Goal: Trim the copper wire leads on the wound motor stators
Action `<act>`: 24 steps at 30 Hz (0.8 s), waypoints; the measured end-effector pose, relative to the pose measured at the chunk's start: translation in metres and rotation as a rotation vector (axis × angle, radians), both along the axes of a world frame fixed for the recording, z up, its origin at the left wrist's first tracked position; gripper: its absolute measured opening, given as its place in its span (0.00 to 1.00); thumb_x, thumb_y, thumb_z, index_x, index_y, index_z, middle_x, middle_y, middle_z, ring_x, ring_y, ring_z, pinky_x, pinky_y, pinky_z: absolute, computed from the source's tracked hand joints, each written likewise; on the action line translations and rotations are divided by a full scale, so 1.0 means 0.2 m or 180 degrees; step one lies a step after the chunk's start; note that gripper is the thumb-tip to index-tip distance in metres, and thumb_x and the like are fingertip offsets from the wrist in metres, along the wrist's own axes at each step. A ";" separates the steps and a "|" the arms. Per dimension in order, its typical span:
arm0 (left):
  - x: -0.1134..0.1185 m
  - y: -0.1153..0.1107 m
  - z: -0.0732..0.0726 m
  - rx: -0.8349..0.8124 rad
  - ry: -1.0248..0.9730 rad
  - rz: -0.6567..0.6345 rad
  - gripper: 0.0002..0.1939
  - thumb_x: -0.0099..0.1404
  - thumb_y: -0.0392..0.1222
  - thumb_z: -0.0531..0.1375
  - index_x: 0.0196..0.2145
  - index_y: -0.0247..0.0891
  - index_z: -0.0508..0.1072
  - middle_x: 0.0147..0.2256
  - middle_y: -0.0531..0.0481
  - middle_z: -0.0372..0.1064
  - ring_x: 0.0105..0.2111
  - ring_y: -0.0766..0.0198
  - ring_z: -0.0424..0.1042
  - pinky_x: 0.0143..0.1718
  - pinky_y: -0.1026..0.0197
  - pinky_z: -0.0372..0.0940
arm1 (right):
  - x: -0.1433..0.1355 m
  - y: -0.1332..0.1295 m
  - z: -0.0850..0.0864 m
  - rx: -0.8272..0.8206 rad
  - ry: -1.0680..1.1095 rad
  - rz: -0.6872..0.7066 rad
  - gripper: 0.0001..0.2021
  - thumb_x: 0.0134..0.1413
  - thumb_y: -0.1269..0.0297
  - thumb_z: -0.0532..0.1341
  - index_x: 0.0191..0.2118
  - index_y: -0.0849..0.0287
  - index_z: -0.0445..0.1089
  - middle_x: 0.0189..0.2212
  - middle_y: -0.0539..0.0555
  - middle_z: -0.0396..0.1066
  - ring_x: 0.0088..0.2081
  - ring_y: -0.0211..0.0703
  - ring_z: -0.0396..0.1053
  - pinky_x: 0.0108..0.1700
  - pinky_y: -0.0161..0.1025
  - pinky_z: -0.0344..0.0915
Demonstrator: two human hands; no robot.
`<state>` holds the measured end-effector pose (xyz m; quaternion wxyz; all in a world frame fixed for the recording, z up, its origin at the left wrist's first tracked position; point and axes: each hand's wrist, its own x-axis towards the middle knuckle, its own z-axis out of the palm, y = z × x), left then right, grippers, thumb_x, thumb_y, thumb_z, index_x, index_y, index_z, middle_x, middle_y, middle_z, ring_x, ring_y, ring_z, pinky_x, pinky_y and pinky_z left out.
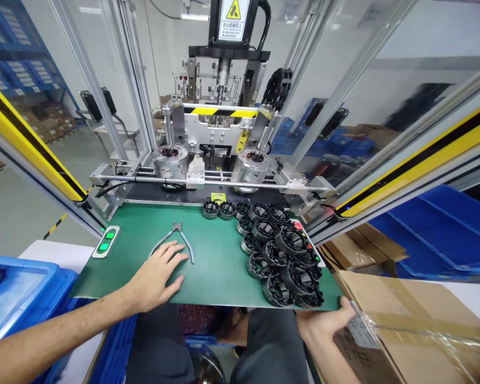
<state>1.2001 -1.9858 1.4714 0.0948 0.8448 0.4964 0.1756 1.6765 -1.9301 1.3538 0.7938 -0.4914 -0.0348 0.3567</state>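
Observation:
My left hand [158, 274] lies over the green tabletop [216, 261] with its fingers spread and nothing held in them. Just beyond its fingertips are diagonal cutters [177, 226] with blue handles, their handles apart and jaws pointing away; the hand partly covers the left handle. At the table's front right corner, my right hand [324, 322] grips the edge, thumb at the corner, other fingers hidden underneath. Close by, many black and silver ring-shaped motor stators [278, 253] are massed on the right side, some stacked. A short row of stators [218, 210] runs along the back.
Behind the table stands a machine with two metal cylindrical fixtures [171, 165] and a central press head [230, 53]. A green-lit button box [106, 241] sits at left. Blue bins [20, 304] flank the left; a cardboard box [416, 320] stands at right. Yellow-striped posts [32, 136] border both sides.

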 end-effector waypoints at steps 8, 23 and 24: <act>0.00 0.00 0.00 -0.0048 0.0029 -0.0015 0.22 0.80 0.44 0.60 0.68 0.44 0.71 0.73 0.40 0.67 0.76 0.40 0.62 0.75 0.28 0.67 | 0.03 0.01 -0.04 0.0066 -0.0097 0.0044 0.23 0.34 0.40 0.66 0.36 0.48 0.74 0.35 0.56 0.85 0.35 0.59 0.83 0.22 0.49 0.76; 0.00 0.00 0.00 -0.0055 0.0014 -0.0001 0.22 0.80 0.44 0.61 0.68 0.44 0.71 0.73 0.40 0.68 0.76 0.40 0.61 0.75 0.29 0.66 | 0.01 0.00 0.00 -0.0055 -0.0086 0.0016 0.22 0.36 0.39 0.65 0.36 0.46 0.73 0.33 0.55 0.84 0.40 0.63 0.85 0.29 0.56 0.82; 0.00 0.00 0.00 -0.0055 0.0013 0.0004 0.22 0.80 0.44 0.61 0.68 0.44 0.72 0.73 0.40 0.68 0.76 0.40 0.62 0.75 0.29 0.66 | 0.01 0.00 -0.01 -0.0065 -0.0079 0.0024 0.22 0.35 0.39 0.65 0.36 0.46 0.73 0.33 0.55 0.84 0.39 0.64 0.85 0.29 0.56 0.82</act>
